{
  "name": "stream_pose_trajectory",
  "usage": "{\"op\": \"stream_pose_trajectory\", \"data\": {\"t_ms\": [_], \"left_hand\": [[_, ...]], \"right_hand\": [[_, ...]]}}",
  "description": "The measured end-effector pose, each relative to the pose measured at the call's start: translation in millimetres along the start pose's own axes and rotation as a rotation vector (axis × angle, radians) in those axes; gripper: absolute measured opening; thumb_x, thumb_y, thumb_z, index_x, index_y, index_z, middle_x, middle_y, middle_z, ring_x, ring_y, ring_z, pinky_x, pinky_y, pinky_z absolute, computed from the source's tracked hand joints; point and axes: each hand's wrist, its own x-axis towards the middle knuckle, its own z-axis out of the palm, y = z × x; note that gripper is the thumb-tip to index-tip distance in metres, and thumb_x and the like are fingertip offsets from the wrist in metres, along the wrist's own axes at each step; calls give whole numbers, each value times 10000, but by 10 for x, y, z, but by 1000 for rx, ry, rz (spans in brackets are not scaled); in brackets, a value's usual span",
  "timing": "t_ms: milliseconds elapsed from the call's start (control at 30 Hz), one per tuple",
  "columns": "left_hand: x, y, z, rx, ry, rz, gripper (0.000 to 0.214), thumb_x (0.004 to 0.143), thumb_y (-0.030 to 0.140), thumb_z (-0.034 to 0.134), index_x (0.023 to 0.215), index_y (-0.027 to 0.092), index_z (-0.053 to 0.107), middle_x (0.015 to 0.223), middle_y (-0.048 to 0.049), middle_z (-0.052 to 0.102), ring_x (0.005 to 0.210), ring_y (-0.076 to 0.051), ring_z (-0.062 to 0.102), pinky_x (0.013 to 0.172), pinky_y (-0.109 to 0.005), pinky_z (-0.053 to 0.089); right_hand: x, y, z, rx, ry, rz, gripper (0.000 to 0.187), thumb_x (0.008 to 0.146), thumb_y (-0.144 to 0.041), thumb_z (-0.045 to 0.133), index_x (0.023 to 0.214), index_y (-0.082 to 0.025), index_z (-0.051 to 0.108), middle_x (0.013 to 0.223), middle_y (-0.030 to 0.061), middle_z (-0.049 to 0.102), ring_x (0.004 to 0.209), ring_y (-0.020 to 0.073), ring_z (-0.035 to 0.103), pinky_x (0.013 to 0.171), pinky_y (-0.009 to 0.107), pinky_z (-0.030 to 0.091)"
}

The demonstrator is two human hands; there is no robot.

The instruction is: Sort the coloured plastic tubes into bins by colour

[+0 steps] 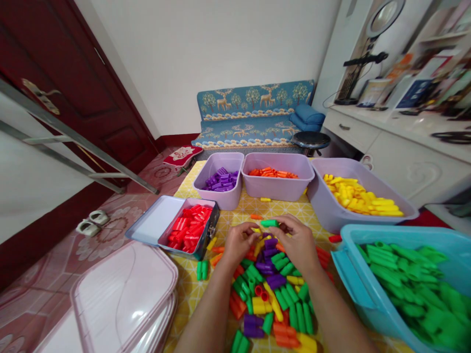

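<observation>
My right hand (pixel 297 241) pinches a green plastic cap (pixel 269 223), a short hollow-looking tube, above the table. Close beside it, my left hand (pixel 239 241) has its fingers curled together, with a yellow plastic cap (pixel 256 230) at the fingertips. Below and between my arms spreads a mixed pile of caps: green ones (pixel 289 296), purple ones (pixel 275 281), orange ones (pixel 285 336), yellow ones (pixel 261 306) and a few red ones (pixel 261 292). A loose orange cap (pixel 256 216) lies just beyond my fingers.
Lilac bins along the back hold purple caps (pixel 222 180), orange caps (pixel 272 172) and yellow caps (pixel 362 196). A turquoise bin (pixel 353 279) of green caps stands right. An open tin (pixel 200 247) of red caps sits left, near stacked lids (pixel 125 289). Beyond is a sofa (pixel 253 117).
</observation>
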Motion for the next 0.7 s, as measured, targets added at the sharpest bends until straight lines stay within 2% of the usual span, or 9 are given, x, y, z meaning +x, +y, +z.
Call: {"op": "stream_pose_trajectory", "data": {"t_ms": [100,167,233,300,433,500,567,633,700], "left_hand": [[-3,-10,3,-26,4,-17,164,758,194,636,897,145,709,696,-20,694,644,-134,636,645,-228,494],[-11,-30,12,-25,-8,-19,170,768,200,620,901,143,709,742,-33,704,670,-141,644,644,-232,499],[-17,-61,24,-14,-26,-11,177,773,201,609,908,142,708,776,-41,710,690,-147,648,646,-234,504],[-18,-92,36,-9,-41,2,184,779,201,602,919,142,706,813,-48,718,714,-152,656,660,-238,511],[-17,-120,46,17,-50,27,186,796,206,590,930,154,708,872,-54,730,760,-162,674,709,-255,522],[-20,-119,45,33,-55,35,186,805,210,583,932,160,709,875,-52,732,768,-166,678,714,-259,523],[-26,-109,43,36,-63,37,187,814,215,576,934,162,709,873,-49,733,769,-166,679,712,-260,523],[-30,-84,37,27,-57,33,182,820,217,573,927,160,709,877,-50,734,777,-165,678,718,-260,524],[-27,-35,22,22,-31,41,172,822,219,577,913,157,710,890,-52,734,806,-167,676,746,-266,524]], "right_hand": [[15,-231,-58,283,382,61,232,780,-297,668,977,-190,609,877,36,686,719,160,654,687,306,523],[40,-362,-125,445,638,29,260,803,-329,642,1009,-192,561,921,32,690,703,144,665,705,313,528],[75,-430,-228,573,824,-29,251,846,-386,579,1013,-203,535,975,32,684,697,127,664,719,312,524],[108,-421,-359,683,923,-20,275,890,-463,479,995,-215,532,1088,48,663,768,130,673,767,327,516],[118,-304,-583,773,933,85,430,928,-562,222,1017,-264,519,1417,56,455,1051,200,629,897,433,471],[102,-283,-613,755,893,103,459,929,-561,168,1074,-283,503,1460,58,395,1085,221,614,894,458,463],[89,-303,-574,752,859,111,470,921,-571,198,1094,-268,513,1391,85,471,1004,217,643,838,436,479],[84,-330,-480,762,812,116,453,901,-577,289,1057,-239,545,1195,87,605,849,190,664,752,384,490],[81,-327,-350,760,705,147,407,876,-552,392,1013,-214,571,982,58,663,734,160,647,690,329,482]]}}
